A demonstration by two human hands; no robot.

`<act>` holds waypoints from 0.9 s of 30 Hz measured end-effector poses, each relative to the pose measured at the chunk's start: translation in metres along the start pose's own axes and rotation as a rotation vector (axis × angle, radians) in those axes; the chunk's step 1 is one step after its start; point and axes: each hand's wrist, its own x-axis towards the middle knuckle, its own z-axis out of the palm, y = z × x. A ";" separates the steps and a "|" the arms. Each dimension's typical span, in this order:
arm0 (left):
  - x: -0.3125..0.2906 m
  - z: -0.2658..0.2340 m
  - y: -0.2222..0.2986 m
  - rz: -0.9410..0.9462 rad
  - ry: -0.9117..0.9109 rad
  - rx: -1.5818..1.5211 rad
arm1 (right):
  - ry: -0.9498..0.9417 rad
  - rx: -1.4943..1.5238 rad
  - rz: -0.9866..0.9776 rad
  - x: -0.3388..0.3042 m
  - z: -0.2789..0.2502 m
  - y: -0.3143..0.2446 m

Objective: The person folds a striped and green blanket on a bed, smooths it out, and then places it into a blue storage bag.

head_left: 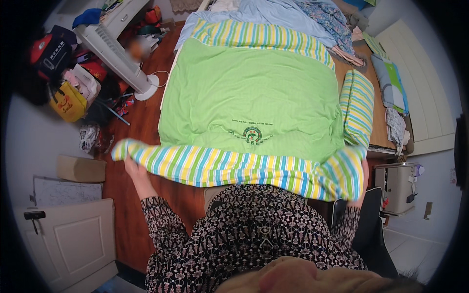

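Observation:
A green quilt (254,88) with striped edges lies spread over the bed, a dark emblem near its close side. Its near striped border (234,167) hangs stretched between my hands, just in front of my body. My left hand (134,170) grips the border's left end, the fingers partly behind the fabric. At the right end, my right hand (364,171) holds the bunched corner; cloth covers most of that hand. The far striped edge (264,35) is folded over the green part. On the right side, a striped fold (358,105) lies on the bed.
Light blue bedding (273,13) and a floral cloth (328,22) are heaped at the far end. A white tower fan (115,56) stands left of the bed, near bags (68,102). A black chair (373,215) is close by my right arm. The door (73,234) is at lower left.

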 end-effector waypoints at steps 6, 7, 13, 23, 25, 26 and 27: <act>-0.057 0.222 0.025 -0.018 -0.562 -0.125 | -0.593 -0.562 -0.327 0.106 0.179 0.039; -0.077 0.245 0.017 -0.004 -0.570 -0.127 | -0.732 -0.573 -0.246 0.087 0.226 0.042; -0.120 0.264 -0.030 0.071 -0.597 0.099 | -0.904 -0.045 0.432 0.081 0.296 0.119; -0.134 0.260 -0.034 0.685 -0.623 0.730 | -0.638 -0.056 0.396 0.071 0.270 0.132; -0.135 0.256 -0.040 0.682 -0.635 0.770 | -0.644 0.003 0.402 0.071 0.268 0.131; -0.137 0.254 -0.042 0.680 -0.640 0.791 | -0.647 0.032 0.406 0.071 0.267 0.130; -0.144 0.253 -0.043 0.622 -0.658 0.811 | -0.675 0.033 0.415 0.074 0.264 0.130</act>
